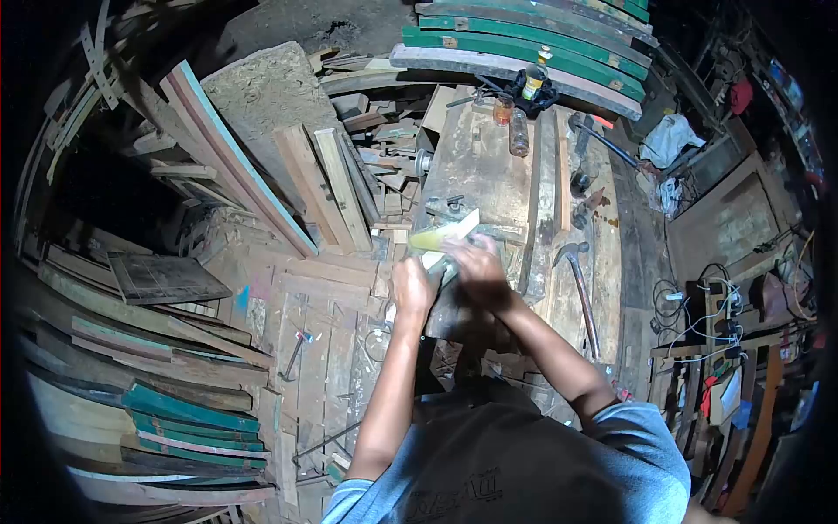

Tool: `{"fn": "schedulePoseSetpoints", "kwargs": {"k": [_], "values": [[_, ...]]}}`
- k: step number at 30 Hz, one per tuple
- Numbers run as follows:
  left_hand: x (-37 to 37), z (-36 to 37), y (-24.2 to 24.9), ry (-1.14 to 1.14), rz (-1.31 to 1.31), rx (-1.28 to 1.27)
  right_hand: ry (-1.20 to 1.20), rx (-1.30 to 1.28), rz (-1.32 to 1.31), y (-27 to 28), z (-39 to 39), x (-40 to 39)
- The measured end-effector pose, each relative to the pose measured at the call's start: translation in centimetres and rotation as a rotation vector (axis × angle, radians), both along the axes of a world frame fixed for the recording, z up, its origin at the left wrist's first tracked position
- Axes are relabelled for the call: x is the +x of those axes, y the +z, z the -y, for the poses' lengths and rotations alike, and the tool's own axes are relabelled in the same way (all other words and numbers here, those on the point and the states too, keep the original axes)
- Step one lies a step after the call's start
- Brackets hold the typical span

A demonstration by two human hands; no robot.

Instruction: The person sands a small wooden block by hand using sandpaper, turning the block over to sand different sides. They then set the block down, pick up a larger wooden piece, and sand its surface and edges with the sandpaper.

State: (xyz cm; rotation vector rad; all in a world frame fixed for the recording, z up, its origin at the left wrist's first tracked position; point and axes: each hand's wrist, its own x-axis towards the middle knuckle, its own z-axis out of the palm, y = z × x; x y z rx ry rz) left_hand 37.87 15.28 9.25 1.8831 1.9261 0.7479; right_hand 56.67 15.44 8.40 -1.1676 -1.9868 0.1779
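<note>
My left hand (413, 285) is closed at the near end of a pale wood strip (464, 224), which slants up and away over the workbench (467, 179). Beside it, my right hand (480, 265) bends over the strip, its fingers closed on a yellowish flat piece (425, 239) that crosses the strip. The right fingers are slightly blurred. Just beyond both hands a small dark metal clamp-like part (454, 202) lies on the bench. To the right of my right hand rests a hammer (581, 293) with a long handle.
Bottles (518, 133) stand at the bench's far end, near a second hammer (602, 140). A long batten (563, 170) lies along the bench. Boards (323, 188) lean at the left, green planks (524, 48) are stacked at the back, and cables (711, 301) hang at the right.
</note>
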Motion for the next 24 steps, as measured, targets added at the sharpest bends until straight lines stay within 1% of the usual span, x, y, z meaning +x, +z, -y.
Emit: {"fn": "schedulePoseSetpoints", "kwargs": {"k": [1,2,4,5,6,7,8,9,10,13,14,17,18,19,21,22,24], "values": [[0.3,0.0,0.2,0.008,0.008,0.002,-0.045,-0.033,0.001,0.4,-0.8,1.0],[0.3,0.0,0.4,0.017,0.011,0.001,-0.181,-0.007,-0.099,0.2,-2.1,1.6],[0.4,0.0,0.9,0.044,-0.018,-0.014,-0.076,0.031,-0.056,-0.8,-2.3,1.3],[0.1,-0.2,0.4,0.021,-0.011,-0.003,-0.033,0.053,-0.038,-0.6,-2.2,1.0],[-0.2,-0.3,-0.2,-0.004,-0.001,0.006,0.070,0.040,0.002,-0.3,-0.7,0.0],[-0.3,-0.4,-0.8,-0.026,0.013,0.016,0.061,0.026,0.009,-0.4,-0.9,0.4],[0.0,0.4,1.2,-0.025,-0.022,-0.009,0.052,0.012,0.017,-0.1,-1.2,0.9],[0.2,0.2,1.1,-0.019,-0.004,0.010,0.047,-0.004,0.025,0.0,-1.4,1.3],[0.2,0.1,0.8,-0.011,0.011,0.027,-0.120,-0.120,-0.047,0.3,-2.1,2.0],[-0.2,-0.4,-0.9,0.004,0.030,0.031,-0.069,-0.026,-0.056,-0.3,-1.9,0.8],[-0.2,-0.5,-0.8,-0.006,0.030,0.043,-0.012,0.009,0.058,-0.5,-0.3,-0.1],[0.2,-0.1,-0.4,-0.020,0.041,0.048,0.060,-0.020,0.054,-0.6,-0.6,1.3],[0.4,0.1,0.3,-0.009,0.063,0.052,-0.037,0.079,0.045,-0.6,-2.2,1.8],[0.4,0.2,0.9,0.004,0.083,0.058,-0.074,0.057,0.043,-0.9,-2.5,2.0],[0.1,0.1,-0.2,-0.002,0.061,0.036,-0.138,0.015,0.035,-0.4,-2.6,1.7],[-0.1,-0.1,-0.9,-0.012,0.052,0.036,0.075,0.054,0.034,-0.3,-1.4,1.2],[-0.1,0.1,0.1,-0.024,0.011,0.002,0.107,0.057,0.069,-0.8,-1.4,1.6]]}}
